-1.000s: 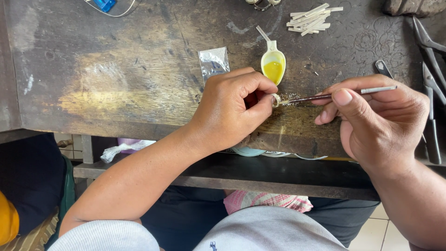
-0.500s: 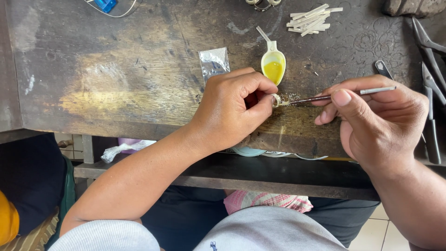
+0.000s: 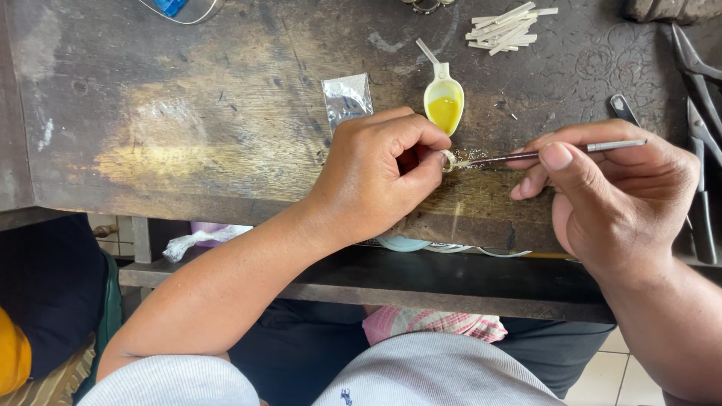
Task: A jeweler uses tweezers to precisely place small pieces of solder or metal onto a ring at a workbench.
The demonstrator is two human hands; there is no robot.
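On the worn wooden table (image 3: 188, 150), the left hand (image 3: 376, 173) pinches a small metal ring (image 3: 448, 159) between thumb and forefinger at its lower edge, and the right hand (image 3: 613, 199) grips a thin brush (image 3: 553, 153) whose tip touches the ring. The ring looks light, stiff and easily dropped (best gripped by its rim), while just behind it a small white spoon (image 3: 443, 101) holds yellow liquid.

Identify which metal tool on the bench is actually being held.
The thin brush-like tool, pinched in the right hand, tip at the ring; the pliers lie untouched at the right edge.

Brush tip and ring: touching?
Touching. Head view shows the brush in the right hand with its tip meeting the ring pinched by the left hand.
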